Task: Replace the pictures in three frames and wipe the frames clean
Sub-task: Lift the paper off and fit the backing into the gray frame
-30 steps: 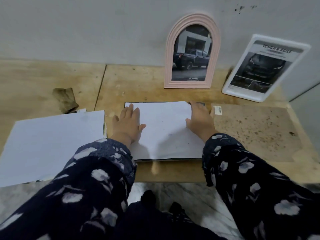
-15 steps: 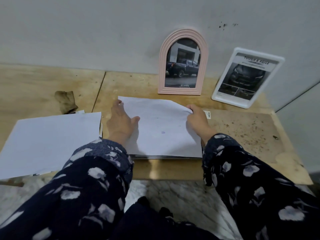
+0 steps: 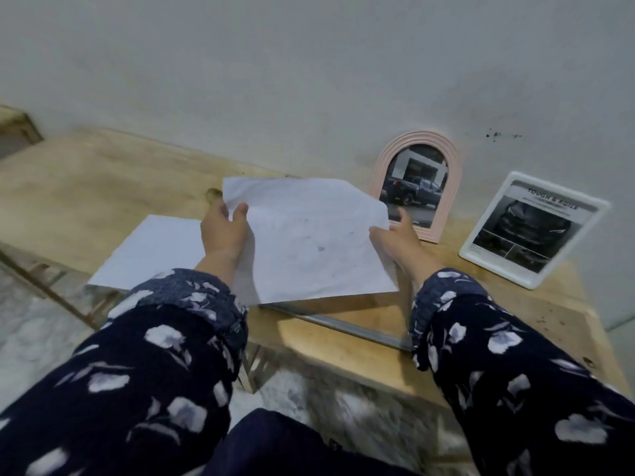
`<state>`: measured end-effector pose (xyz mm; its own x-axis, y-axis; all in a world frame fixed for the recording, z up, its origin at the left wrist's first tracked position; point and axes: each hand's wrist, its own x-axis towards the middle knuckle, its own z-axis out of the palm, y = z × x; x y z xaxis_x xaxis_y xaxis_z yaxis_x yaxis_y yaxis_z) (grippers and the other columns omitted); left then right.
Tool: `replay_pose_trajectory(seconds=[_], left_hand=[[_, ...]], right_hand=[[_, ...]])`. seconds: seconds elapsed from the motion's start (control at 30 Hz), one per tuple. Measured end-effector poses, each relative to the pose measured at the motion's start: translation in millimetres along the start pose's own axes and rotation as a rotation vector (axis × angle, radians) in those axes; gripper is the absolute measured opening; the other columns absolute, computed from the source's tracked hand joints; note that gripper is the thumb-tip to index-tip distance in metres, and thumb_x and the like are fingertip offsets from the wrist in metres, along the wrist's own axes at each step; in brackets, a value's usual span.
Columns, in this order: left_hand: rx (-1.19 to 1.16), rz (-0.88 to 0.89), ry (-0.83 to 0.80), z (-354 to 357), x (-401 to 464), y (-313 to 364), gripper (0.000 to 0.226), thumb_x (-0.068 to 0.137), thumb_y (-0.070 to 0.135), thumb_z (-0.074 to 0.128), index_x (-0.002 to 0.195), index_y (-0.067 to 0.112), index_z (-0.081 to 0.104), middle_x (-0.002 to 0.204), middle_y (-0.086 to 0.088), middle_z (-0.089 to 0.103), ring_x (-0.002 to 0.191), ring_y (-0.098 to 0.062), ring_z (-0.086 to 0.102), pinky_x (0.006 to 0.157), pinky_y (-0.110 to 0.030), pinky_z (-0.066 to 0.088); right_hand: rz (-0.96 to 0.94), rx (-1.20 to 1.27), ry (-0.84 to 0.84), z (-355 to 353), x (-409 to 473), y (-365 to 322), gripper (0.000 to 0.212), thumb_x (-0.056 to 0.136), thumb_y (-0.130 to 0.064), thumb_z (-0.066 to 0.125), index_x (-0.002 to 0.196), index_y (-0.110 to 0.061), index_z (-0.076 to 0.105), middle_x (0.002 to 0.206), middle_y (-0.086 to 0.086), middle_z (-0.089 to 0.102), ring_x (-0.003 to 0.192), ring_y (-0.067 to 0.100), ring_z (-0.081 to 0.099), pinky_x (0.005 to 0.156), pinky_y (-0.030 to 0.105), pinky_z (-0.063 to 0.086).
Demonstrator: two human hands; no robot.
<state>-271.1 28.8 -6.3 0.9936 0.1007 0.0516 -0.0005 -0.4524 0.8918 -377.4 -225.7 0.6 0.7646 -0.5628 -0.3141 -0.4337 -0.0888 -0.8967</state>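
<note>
The left hand pinches the left edge of a white sheet, thumb on the upper face and the other fingers curled beneath it. The right hand grips the sheet's right edge the same way, though its fingers are mostly hidden behind the paper. The sheet is held above the desk, tilted, with its far edge higher than the near one and its long axis running left to right between the two hands.

Directly under the sheet lies a flat frame, face up on the desk; only its near grey edge and a strip of its bed show, and what it holds cannot be told. Beyond the sheet, against the wall, an arched pink frame stands upright with a picture of a dark pickup truck in it. Right of the sheet a white rectangular frame leans back, holding a car print headed "TOUGH & AGILE". That makes three frames. Left of the held sheet a second white sheet lies flat on the desk.
</note>
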Motion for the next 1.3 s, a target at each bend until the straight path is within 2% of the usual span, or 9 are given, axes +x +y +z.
replay_pose_trajectory(seconds=[0.1, 0.23, 0.53, 0.7, 0.87, 0.93, 1.03, 1.1, 1.3], left_hand=[[-0.026, -0.069, 0.084, -30, 1, -14, 0.044, 0.1, 0.03, 0.05, 0.126, -0.005, 0.049, 0.132, -0.024, 0.051, 0.12, -0.038, 0.048, 0.098, -0.043, 0.039], [-0.028, -0.124, 0.198, -64, 7, -34, 0.044, 0.101, 0.032, 0.048, 0.13, -0.001, 0.048, 0.133, -0.019, 0.052, 0.122, -0.035, 0.049, 0.099, -0.041, 0.039], [0.001, -0.249, 0.31, -132, 44, -92, 0.04, 0.103, 0.03, 0.042, 0.134, 0.005, 0.042, 0.133, -0.017, 0.052, 0.117, -0.036, 0.051, 0.092, -0.043, 0.042], [-0.137, -0.226, 0.325, -181, 97, -122, 0.055, 0.093, 0.023, 0.059, 0.135, 0.014, 0.025, 0.11, -0.005, 0.053, 0.097, -0.027, 0.056, 0.079, -0.037, 0.045], [-0.031, -0.177, 0.242, -230, 170, -164, 0.064, 0.086, 0.021, 0.065, 0.133, 0.023, 0.022, 0.142, -0.006, 0.034, 0.109, -0.025, 0.05, 0.086, -0.04, 0.047], [0.076, -0.149, 0.234, -247, 198, -179, 0.06, 0.086, 0.019, 0.065, 0.134, 0.018, 0.029, 0.14, -0.005, 0.03, 0.106, -0.015, 0.039, 0.083, -0.032, 0.039], [0.192, -0.155, 0.208, -268, 235, -201, 0.057, 0.085, 0.017, 0.065, 0.133, 0.015, 0.036, 0.138, -0.007, 0.026, 0.097, -0.015, 0.037, 0.081, -0.028, 0.036], [0.243, -0.168, 0.186, -278, 255, -212, 0.056, 0.085, 0.016, 0.066, 0.134, 0.013, 0.038, 0.14, -0.009, 0.022, 0.095, -0.017, 0.039, 0.082, -0.029, 0.037], [0.383, -0.185, 0.099, -282, 297, -245, 0.061, 0.087, 0.02, 0.065, 0.141, 0.013, 0.036, 0.151, -0.009, 0.009, 0.132, -0.029, 0.033, 0.102, -0.037, 0.038]], right_hand=[[0.053, -0.084, -0.121, 22, -7, 1, 0.066, 0.091, -0.026, 0.057, 0.147, -0.023, 0.022, 0.141, 0.006, 0.047, 0.116, 0.03, 0.055, 0.093, 0.037, 0.048], [0.001, -0.301, -0.19, 60, -6, -10, 0.04, 0.09, -0.012, 0.053, 0.129, -0.01, 0.047, 0.12, 0.007, 0.058, 0.102, 0.027, 0.059, 0.08, 0.033, 0.049], [-0.175, -0.438, -0.207, 169, 15, -47, 0.025, 0.091, -0.007, 0.047, 0.115, -0.013, 0.05, 0.108, 0.005, 0.054, 0.096, 0.025, 0.055, 0.08, 0.035, 0.049], [-0.181, -0.32, -0.226, 257, 34, -70, 0.023, 0.09, -0.005, 0.042, 0.108, -0.017, 0.049, 0.107, 0.008, 0.058, 0.091, 0.027, 0.058, 0.064, 0.031, 0.045], [-0.124, -0.145, -0.219, 365, 57, -97, 0.027, 0.087, 0.0, 0.04, 0.102, -0.018, 0.053, 0.107, 0.007, 0.06, 0.086, 0.026, 0.059, 0.059, 0.029, 0.045], [-0.112, -0.137, -0.202, 404, 65, -108, 0.027, 0.083, -0.004, 0.043, 0.091, -0.027, 0.056, 0.103, 0.003, 0.062, 0.085, 0.024, 0.062, 0.064, 0.031, 0.051], [-0.119, -0.168, -0.245, 455, 74, -122, 0.03, 0.085, -0.003, 0.042, 0.106, -0.021, 0.055, 0.096, 0.002, 0.06, 0.078, 0.02, 0.059, 0.056, 0.022, 0.049], [-0.123, -0.166, -0.268, 483, 82, -127, 0.031, 0.086, -0.001, 0.039, 0.109, -0.018, 0.052, 0.105, 0.005, 0.06, 0.087, 0.025, 0.06, 0.061, 0.028, 0.048], [-0.123, -0.216, -0.259, 533, 104, -133, 0.036, 0.088, 0.003, 0.033, 0.115, -0.015, 0.049, 0.103, 0.001, 0.054, 0.085, 0.019, 0.055, 0.053, 0.021, 0.039]])
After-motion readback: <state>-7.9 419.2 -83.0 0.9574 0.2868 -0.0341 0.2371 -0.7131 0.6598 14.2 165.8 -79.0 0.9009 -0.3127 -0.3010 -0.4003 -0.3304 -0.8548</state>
